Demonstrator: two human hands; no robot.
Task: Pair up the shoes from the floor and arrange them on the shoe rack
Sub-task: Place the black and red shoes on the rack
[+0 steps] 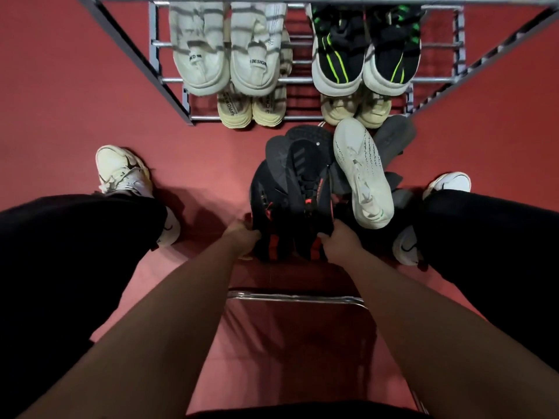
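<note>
Black shoes [290, 207] seemingly pinched between both hands' fingers [251, 234].

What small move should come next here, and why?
Probably lift the two black shoes together toward the shoe rack. The left hand and right hand each grip a heel, the shoes lie side by side, and a white shoe leans beside them.

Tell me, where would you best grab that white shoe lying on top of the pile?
Probably by the heel end. The white shoe lies tilted on the dark shoes, toe toward the rack and heel toward the person. The right hand, now gripping a dark shoe, is close by, so come from the near side and pinch the heel collar.
</note>
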